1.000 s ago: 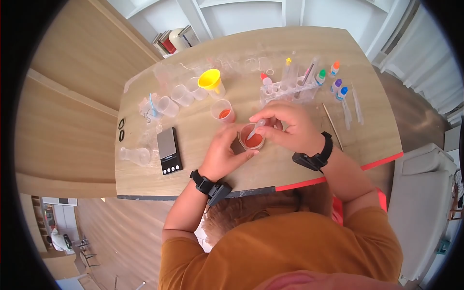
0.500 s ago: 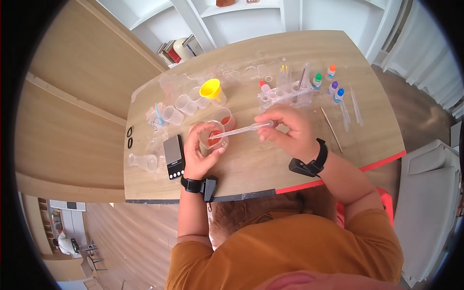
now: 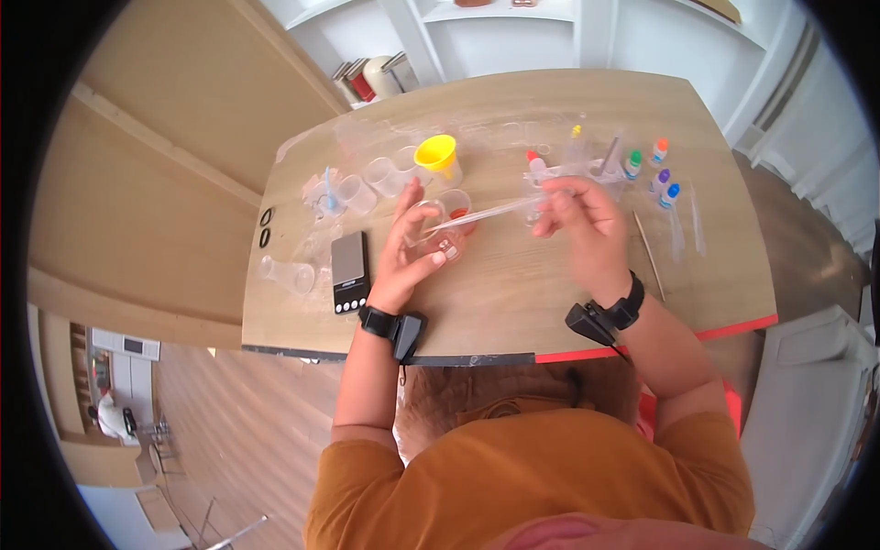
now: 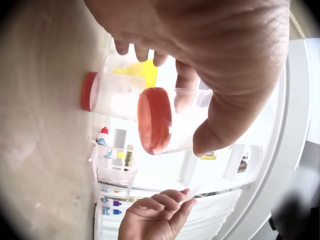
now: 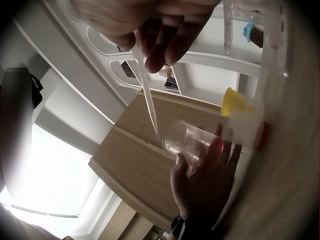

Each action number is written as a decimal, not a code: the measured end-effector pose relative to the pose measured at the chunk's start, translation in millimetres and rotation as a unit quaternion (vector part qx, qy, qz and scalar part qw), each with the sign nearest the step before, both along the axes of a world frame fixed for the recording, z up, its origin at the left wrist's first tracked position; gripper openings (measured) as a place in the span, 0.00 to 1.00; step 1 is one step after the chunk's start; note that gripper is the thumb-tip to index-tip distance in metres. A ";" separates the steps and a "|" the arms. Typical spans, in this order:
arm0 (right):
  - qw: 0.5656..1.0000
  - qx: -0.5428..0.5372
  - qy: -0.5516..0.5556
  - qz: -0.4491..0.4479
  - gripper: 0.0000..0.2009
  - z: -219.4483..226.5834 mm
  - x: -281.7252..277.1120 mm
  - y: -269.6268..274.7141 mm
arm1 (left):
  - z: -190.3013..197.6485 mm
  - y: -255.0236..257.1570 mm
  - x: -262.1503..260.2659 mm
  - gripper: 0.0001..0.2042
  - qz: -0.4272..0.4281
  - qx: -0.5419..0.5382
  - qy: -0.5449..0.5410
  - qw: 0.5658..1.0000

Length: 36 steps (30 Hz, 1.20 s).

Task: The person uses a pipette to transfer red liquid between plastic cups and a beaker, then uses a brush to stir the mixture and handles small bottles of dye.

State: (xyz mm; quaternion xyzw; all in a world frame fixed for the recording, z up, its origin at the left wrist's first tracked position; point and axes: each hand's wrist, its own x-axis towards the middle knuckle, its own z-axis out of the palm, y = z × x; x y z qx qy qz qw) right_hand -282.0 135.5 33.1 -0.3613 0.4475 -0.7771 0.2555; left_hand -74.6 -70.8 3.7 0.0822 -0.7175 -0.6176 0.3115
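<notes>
In my left hand [image 3: 403,257] is a clear plastic cup [image 4: 192,102] with red liquid in its bottom, raised above the table. Thumb and fingers grip its sides. My right hand [image 3: 587,229] pinches a translucent plastic dropper pipette [image 3: 500,211] by its bulb end. The pipette slants down to the left, and its thin tip is close by the mouth of the held cup in the right wrist view. Just behind the left hand, a second cup [image 4: 110,95] with red liquid stands on the table.
Left of the hands lie a black digital scale [image 3: 349,266] and a clear flask [image 3: 288,275]. Behind are clear cups [image 3: 356,194] and a yellow funnel [image 3: 435,151]. At right stand a test tube rack [image 3: 605,186], dropper bottles [image 3: 670,194] and a thin wooden stick [image 3: 647,252].
The left hand has carried the cup left and up off the table. My right hand has drawn the pipette back from inside the cup, now held flatter.
</notes>
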 end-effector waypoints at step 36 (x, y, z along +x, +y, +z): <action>0.988 -0.058 0.124 -0.070 0.05 7.9 -5.2 11.4 | 49.6 18.1 0.3 0.29 0.024 -0.300 -0.068 0.951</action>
